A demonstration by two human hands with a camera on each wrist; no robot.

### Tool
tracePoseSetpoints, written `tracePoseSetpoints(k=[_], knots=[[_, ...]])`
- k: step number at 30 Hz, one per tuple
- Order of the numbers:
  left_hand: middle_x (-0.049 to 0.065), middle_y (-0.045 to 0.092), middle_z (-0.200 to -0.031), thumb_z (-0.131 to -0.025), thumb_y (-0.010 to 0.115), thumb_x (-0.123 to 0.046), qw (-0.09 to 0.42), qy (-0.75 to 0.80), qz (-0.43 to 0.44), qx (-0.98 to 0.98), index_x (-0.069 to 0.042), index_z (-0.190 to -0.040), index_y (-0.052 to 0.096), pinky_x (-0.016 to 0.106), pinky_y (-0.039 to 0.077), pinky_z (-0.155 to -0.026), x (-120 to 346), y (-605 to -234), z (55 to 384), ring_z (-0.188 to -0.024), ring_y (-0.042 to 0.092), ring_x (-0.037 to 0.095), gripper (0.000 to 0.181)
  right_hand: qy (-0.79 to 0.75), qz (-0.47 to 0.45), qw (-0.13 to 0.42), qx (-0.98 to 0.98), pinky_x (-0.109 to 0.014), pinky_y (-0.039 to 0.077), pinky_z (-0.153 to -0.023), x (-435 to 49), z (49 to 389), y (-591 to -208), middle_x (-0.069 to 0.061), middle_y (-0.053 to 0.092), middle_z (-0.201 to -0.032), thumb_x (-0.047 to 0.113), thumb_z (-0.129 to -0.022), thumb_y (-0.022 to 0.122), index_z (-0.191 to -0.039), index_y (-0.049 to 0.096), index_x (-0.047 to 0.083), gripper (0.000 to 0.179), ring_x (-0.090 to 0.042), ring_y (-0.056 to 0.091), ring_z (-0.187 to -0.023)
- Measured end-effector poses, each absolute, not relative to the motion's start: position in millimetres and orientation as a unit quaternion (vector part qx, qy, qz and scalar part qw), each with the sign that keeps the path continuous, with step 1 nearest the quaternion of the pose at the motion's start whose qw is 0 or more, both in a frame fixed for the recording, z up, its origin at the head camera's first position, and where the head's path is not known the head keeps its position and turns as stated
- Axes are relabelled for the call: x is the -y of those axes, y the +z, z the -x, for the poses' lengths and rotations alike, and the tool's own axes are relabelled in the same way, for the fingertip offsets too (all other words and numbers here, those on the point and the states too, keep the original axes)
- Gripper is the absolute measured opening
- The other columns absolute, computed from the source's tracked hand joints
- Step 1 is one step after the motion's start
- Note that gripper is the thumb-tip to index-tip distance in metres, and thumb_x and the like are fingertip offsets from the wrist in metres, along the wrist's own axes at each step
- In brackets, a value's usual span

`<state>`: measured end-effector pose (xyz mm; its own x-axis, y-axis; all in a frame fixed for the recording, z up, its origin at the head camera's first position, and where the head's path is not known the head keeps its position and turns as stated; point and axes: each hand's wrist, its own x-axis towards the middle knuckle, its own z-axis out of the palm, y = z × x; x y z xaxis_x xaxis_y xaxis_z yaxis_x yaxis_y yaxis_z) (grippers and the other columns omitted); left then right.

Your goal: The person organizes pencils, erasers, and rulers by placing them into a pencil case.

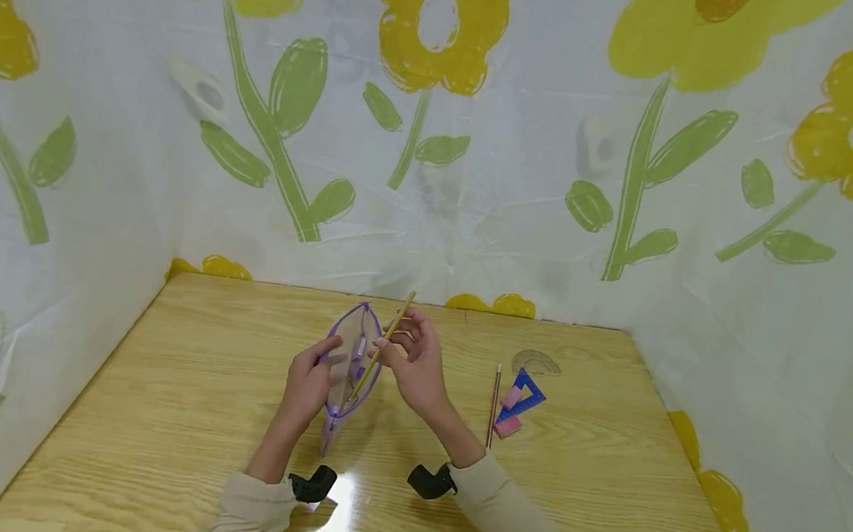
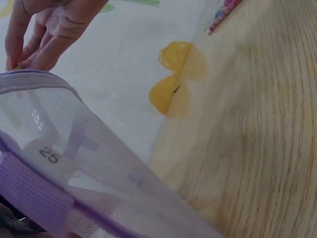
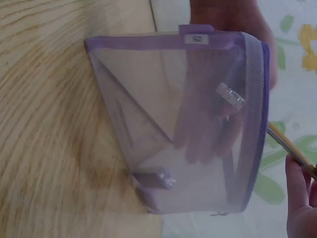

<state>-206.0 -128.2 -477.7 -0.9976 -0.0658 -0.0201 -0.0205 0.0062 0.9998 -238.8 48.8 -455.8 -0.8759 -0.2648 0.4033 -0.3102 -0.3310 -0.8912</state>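
Okay, I'm seeing the right hand pinching the likely light, stiff yellow pencil sensibly mid-length, left hand holding the probably floppy pouch.

Left grip near right grip, right pinched.

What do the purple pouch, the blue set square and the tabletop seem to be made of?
Purple pouch: probably synthetic mesh, sheer; fine weave shows close up.
Blue set square: likely plastic, judging by its flat, even colour; finish unclear.
Tabletop: wood or wood-look laminate, somewhat glossy; streaky grain and a bright glare patch show.
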Motion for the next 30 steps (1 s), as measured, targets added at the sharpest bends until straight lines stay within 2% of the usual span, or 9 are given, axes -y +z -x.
tracePoseSetpoints(k=[2,3,5,9,12,15,17,24,30], knots=[[0.027,0.037,-0.157,-0.097,0.026,0.006,0.017,-0.704,-0.034,0.709,0.014,-0.149,0.037,0.053,0.048,-0.11,128,-479,206,-0.138,0.047,0.045,0.054,0.771,-0.25,0.006,0.586,-0.05,0.064,-0.083,-46,236,-459,-0.005,0.056,-0.113,-0.008,-0.097,0.058,-0.133,0.04,-0.003,0.041,-0.015,0.063,-0.095],[0.028,0.038,-0.157,-0.097,0.026,0.006,0.018,-0.704,-0.036,0.709,0.014,-0.149,0.037,0.053,0.049,-0.109,128,-479,206,-0.137,0.048,0.045,0.054,0.77,-0.25,0.0,0.587,-0.054,0.062,-0.083,-44,235,-460,-0.006,0.055,-0.113,-0.007,-0.097,0.057,-0.133,0.04,-0.003,0.04,-0.015,0.063,-0.095],[0.028,0.038,-0.156,-0.096,0.026,0.007,0.02,-0.705,-0.04,0.708,0.014,-0.148,0.038,0.052,0.05,-0.108,129,-480,206,-0.137,0.048,0.046,0.054,0.764,-0.249,-0.011,0.595,-0.052,0.063,-0.081,-42,234,-461,-0.016,0.056,-0.114,-0.005,-0.098,0.057,-0.133,0.04,-0.004,0.039,-0.014,0.064,-0.095],[0.027,0.039,-0.156,-0.096,0.026,0.006,0.021,-0.706,-0.049,0.707,0.013,-0.148,0.039,0.051,0.051,-0.107,130,-480,207,-0.137,0.048,0.045,0.054,0.753,-0.246,-0.033,0.61,-0.061,0.059,-0.084,-37,232,-461,-0.025,0.054,-0.116,-0.004,-0.101,0.054,-0.135,0.04,-0.007,0.037,-0.023,0.065,-0.096],[0.027,0.04,-0.156,-0.096,0.027,0.006,0.022,-0.702,-0.056,0.71,0.013,-0.148,0.041,0.049,0.052,-0.106,130,-478,207,-0.137,0.048,0.044,0.054,0.744,-0.241,-0.045,0.622,-0.06,0.06,-0.084,-32,231,-459,-0.028,0.054,-0.116,-0.004,-0.102,0.052,-0.134,0.041,-0.007,0.034,-0.025,0.064,-0.096],[0.027,0.041,-0.155,-0.095,0.028,0.006,0.023,-0.7,-0.063,0.711,0.012,-0.148,0.042,0.047,0.053,-0.105,131,-478,206,-0.137,0.049,0.044,0.055,0.731,-0.24,-0.054,0.637,-0.049,0.064,-0.081,-29,231,-461,-0.033,0.052,-0.118,-0.002,-0.102,0.052,-0.134,0.042,-0.006,0.033,-0.018,0.065,-0.094],[0.027,0.04,-0.155,-0.095,0.028,0.006,0.023,-0.699,-0.063,0.712,0.012,-0.148,0.041,0.046,0.053,-0.105,131,-479,205,-0.137,0.048,0.044,0.055,0.723,-0.239,-0.058,0.646,-0.044,0.065,-0.079,-27,230,-462,-0.033,0.053,-0.118,-0.001,-0.102,0.052,-0.135,0.042,-0.006,0.035,-0.019,0.066,-0.094],[0.027,0.038,-0.156,-0.096,0.026,0.004,0.028,-0.706,-0.063,0.705,0.012,-0.15,0.038,0.05,0.051,-0.107,132,-479,202,-0.137,0.048,0.043,0.056,0.709,-0.237,-0.057,0.662,-0.035,0.066,-0.077,-20,230,-457,-0.033,0.056,-0.116,-0.001,-0.102,0.054,-0.137,0.046,-0.003,0.036,-0.052,0.062,-0.103],[0.027,0.04,-0.156,-0.096,0.028,0.005,0.037,-0.697,-0.069,0.713,0.012,-0.149,0.04,0.048,0.052,-0.106,132,-477,206,-0.135,0.051,0.042,0.055,0.657,-0.261,-0.015,0.707,-0.024,0.059,-0.073,-16,234,-452,-0.029,0.061,-0.111,0.002,-0.1,0.058,-0.134,0.052,-0.004,0.035,-0.044,0.065,-0.097]])
